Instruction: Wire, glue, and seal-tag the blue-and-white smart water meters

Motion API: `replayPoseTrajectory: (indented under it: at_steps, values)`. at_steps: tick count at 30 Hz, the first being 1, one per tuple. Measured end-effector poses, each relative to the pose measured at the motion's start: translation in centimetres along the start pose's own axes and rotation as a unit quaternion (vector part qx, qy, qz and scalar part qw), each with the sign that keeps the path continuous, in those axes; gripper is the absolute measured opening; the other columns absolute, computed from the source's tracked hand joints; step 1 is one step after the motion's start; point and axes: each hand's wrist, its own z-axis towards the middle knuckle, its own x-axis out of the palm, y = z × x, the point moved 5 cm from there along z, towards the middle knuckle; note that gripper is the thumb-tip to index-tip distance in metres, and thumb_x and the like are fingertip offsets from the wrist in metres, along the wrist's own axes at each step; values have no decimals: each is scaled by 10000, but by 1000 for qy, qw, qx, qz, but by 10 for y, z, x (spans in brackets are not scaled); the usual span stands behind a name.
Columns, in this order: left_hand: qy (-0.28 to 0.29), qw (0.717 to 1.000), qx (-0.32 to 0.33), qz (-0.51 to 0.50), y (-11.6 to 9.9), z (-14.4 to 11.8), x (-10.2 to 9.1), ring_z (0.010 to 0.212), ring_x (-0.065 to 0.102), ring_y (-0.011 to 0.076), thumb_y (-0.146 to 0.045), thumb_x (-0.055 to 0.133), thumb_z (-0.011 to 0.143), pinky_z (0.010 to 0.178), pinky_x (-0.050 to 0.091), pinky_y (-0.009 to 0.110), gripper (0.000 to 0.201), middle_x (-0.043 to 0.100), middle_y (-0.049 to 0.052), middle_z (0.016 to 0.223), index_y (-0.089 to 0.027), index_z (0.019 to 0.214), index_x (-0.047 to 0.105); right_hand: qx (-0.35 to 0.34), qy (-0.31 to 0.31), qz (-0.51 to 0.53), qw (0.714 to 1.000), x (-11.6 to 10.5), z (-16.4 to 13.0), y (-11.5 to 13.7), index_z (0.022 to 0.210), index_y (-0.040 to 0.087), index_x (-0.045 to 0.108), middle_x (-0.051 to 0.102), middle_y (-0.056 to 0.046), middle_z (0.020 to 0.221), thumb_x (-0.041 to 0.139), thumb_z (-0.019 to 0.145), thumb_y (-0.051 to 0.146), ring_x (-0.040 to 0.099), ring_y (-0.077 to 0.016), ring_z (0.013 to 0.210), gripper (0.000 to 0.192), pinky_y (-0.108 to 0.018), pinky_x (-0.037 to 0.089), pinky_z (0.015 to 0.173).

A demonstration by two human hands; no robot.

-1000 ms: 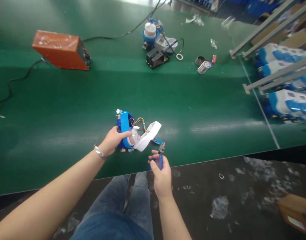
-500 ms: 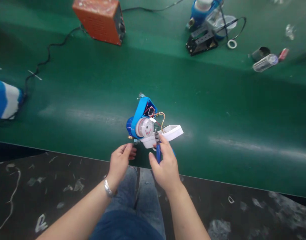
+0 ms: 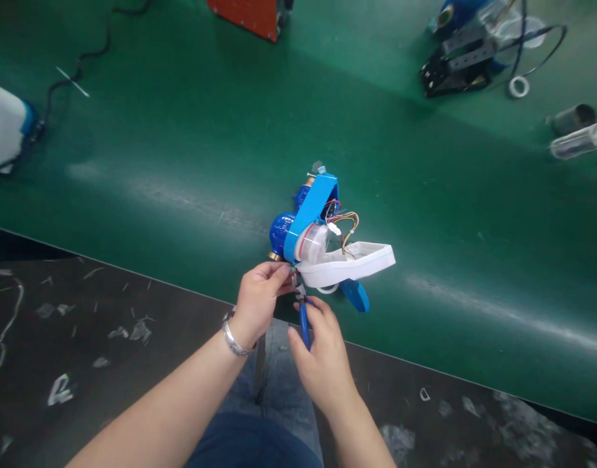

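Observation:
A blue water meter (image 3: 282, 233) lies on the green table with a light blue housing (image 3: 310, 211) around its clear dial. Thin coloured wires (image 3: 349, 224) run from the housing into a white plastic cover (image 3: 349, 263), which hangs open beside the dial. My right hand (image 3: 322, 354) grips pliers (image 3: 304, 322) by their blue handles, jaws up at the meter's near edge. Right beside those jaws, the fingers of my left hand (image 3: 259, 299) are pinched together at the housing's lower corner; what they hold is too small to make out. A blue lid (image 3: 356, 296) shows below the white cover.
At the back stands an orange box (image 3: 252, 16). A black metal stand (image 3: 457, 71) with cables and a white ring (image 3: 519, 86) are at the back right, near a clear cylinder (image 3: 578, 142). A blue-and-white object (image 3: 6, 127) sits far left. The table's near edge runs before my legs.
My left hand has come up to the meter's lower corner and pinched there. The pliers have moved from over the white cover down to that corner. The view has shifted and tilted.

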Motion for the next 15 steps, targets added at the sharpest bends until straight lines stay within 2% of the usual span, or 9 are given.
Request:
replayPoseTrajectory:
  at_steps: [3,6,9,11,15]
  values:
    - [1,999,-7,-52,4,1,0,623,573,103,-249,698,605,644,487,263,215,598,-3,639,-119,695,552,-3,-25,-30,999,-1,6,-3,1048,159,538,492,-108,1148,464,757,189,447,-222,1081,301,-401,381,940]
    - [11,992,-51,-113,10,2,0,631,581,105,-204,709,590,676,482,272,214,598,-7,634,-126,693,539,-9,-34,-56,998,-3,8,-4,1031,150,547,511,-116,1121,460,761,202,459,-236,1055,289,-417,398,913]
    - [43,982,-97,-159,16,3,2,680,598,118,-191,705,601,706,475,271,222,624,13,693,-126,762,566,-8,-34,-73,997,-4,9,-3,1026,135,550,516,-124,1112,456,764,208,467,-239,1039,288,-420,406,901]
    - [58,977,-112,-171,18,4,3,699,602,124,-197,702,611,709,473,269,224,634,24,720,-124,783,578,-5,-33,-83,996,-4,9,-3,1032,128,551,516,-127,1115,456,765,209,470,-241,1033,295,-422,404,900]
    - [48,977,-116,-172,20,5,3,664,606,129,-183,710,599,677,478,278,208,627,9,674,-133,731,558,0,-29,-98,995,-3,10,-2,1035,117,554,517,-132,1119,454,766,211,468,-248,1033,301,-426,402,898]
